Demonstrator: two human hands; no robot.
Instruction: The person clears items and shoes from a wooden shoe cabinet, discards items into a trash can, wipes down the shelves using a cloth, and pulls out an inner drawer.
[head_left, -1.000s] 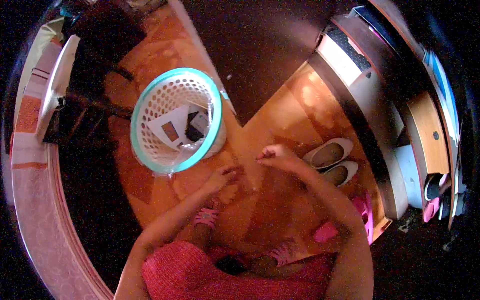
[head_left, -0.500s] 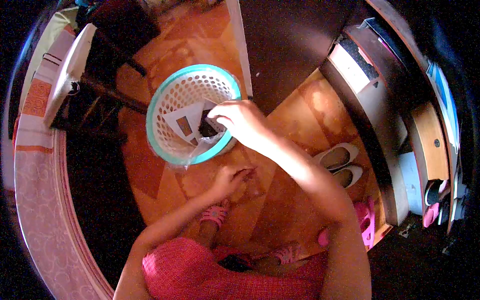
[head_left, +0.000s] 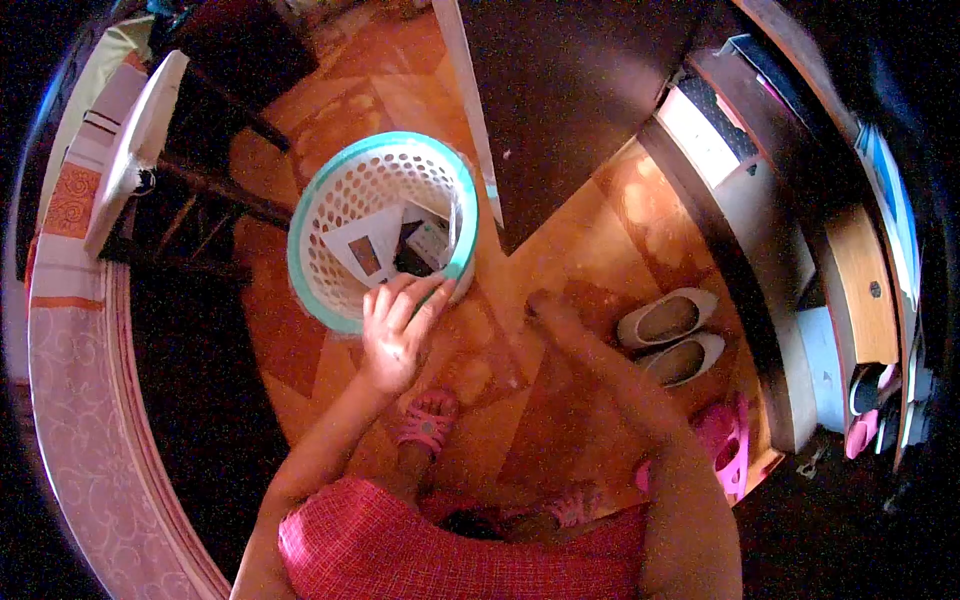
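Observation:
A white perforated basket with a turquoise rim point(head_left: 300, 215) stands on the floor in front of me. My left hand point(head_left: 393, 335) is at its near rim, with the fingers bent over the edge. Inside lie a white sheet with a brown-grey picture point(head_left: 355, 245), a dark item point(head_left: 408, 262) and a small pale printed piece point(head_left: 431, 240). My right hand point(head_left: 541, 308) hangs in shadow right of the basket, apart from it and above the floor; its fingers are too dark to make out.
A dark door panel point(head_left: 570, 110) stands beyond the basket. White flat shoes point(head_left: 668, 318) and pink footwear point(head_left: 735, 450) rest on the floor at right, near a shelf unit point(head_left: 735, 210). My feet wear pink sandals point(head_left: 427, 422). A patterned cloth-covered edge point(head_left: 75, 400) runs along the left.
My right hand has left the basket and moved down and right. My left hand has risen to the near rim. Clear plastic no longer hangs over that rim, and the pale printed piece now shows inside.

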